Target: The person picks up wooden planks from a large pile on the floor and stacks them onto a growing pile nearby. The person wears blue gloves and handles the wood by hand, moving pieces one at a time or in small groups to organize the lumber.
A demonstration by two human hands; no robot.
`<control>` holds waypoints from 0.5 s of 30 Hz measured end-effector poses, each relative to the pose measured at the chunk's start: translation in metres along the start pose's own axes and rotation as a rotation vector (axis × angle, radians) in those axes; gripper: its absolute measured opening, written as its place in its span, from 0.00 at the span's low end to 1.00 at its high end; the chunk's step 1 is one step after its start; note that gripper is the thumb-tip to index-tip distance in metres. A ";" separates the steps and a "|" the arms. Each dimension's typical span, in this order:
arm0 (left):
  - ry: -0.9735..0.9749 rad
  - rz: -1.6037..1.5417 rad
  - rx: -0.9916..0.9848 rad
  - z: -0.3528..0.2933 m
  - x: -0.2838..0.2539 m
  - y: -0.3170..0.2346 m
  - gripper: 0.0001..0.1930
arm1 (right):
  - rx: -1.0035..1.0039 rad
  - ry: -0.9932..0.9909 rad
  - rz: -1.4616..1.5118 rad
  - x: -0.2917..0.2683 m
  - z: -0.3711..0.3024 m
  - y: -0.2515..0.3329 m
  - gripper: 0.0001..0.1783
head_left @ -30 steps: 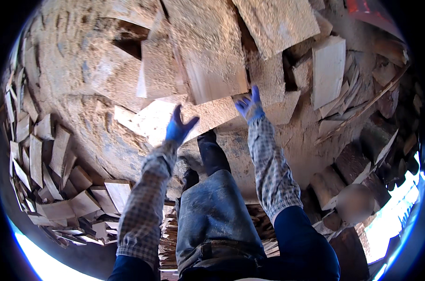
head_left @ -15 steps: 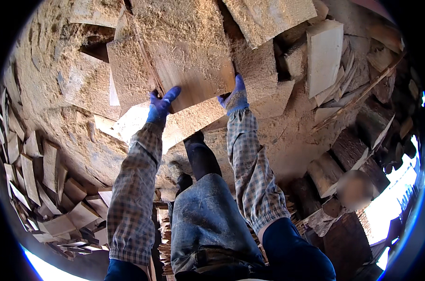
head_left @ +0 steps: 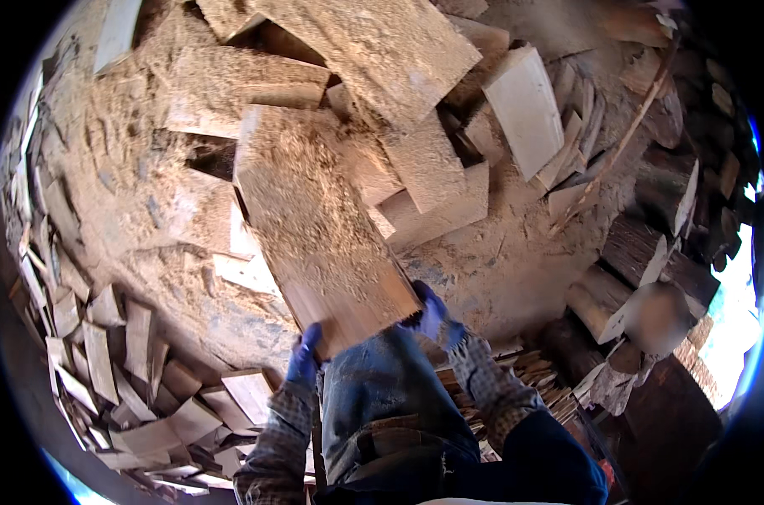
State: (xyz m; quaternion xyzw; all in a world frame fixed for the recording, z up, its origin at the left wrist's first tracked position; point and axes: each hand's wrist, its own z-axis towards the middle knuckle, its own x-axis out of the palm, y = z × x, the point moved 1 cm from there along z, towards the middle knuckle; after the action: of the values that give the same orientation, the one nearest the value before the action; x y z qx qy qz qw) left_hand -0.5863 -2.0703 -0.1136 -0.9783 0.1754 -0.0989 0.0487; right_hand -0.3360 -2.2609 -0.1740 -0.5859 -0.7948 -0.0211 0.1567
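Note:
A long wooden board [head_left: 315, 210], its upper face coated in sawdust, slants away from my body toward the far left. My left hand [head_left: 303, 357], in a purple-blue glove, grips the near left corner with the thumb on top. At the near right corner my right hand [head_left: 433, 316], gloved alike, holds the edge, its fingers partly hidden beneath. The near end of the board is barer and sits just over my lap. Past it lie other sawdust-covered boards [head_left: 382, 50], and a paler block [head_left: 525, 109] stands out at the right.
Split wood pieces [head_left: 138, 379] are heaped at the lower left. Logs [head_left: 601, 303] and dark trunks are stacked on the right, near a thin stick [head_left: 622, 139]. Sawdust covers the ground [head_left: 483, 261]. A blurred round patch [head_left: 658, 320] hides something at the right.
Both hands have drawn the board back toward my body, off the other boards. It has turned so its far end points left. My arms are now bent closer in.

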 end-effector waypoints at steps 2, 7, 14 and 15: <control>-0.055 -0.273 -0.016 -0.049 0.043 -0.023 0.33 | -0.161 0.098 0.015 0.010 -0.027 0.009 0.30; -0.016 -0.511 -0.150 -0.062 0.018 -0.025 0.31 | -0.327 0.162 -0.269 0.098 -0.031 0.053 0.33; 0.000 -0.694 -0.058 -0.043 0.002 -0.019 0.30 | -0.387 0.094 -0.876 0.170 -0.027 0.098 0.39; -0.019 -0.721 -0.024 -0.051 0.012 -0.032 0.30 | -0.376 0.123 -0.957 0.179 -0.033 0.100 0.40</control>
State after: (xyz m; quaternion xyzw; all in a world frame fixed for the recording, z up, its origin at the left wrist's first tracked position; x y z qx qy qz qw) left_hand -0.5754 -2.0475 -0.0578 -0.9787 -0.1802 -0.0987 0.0008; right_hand -0.2816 -2.0713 -0.1085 -0.1725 -0.9456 -0.2672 0.0681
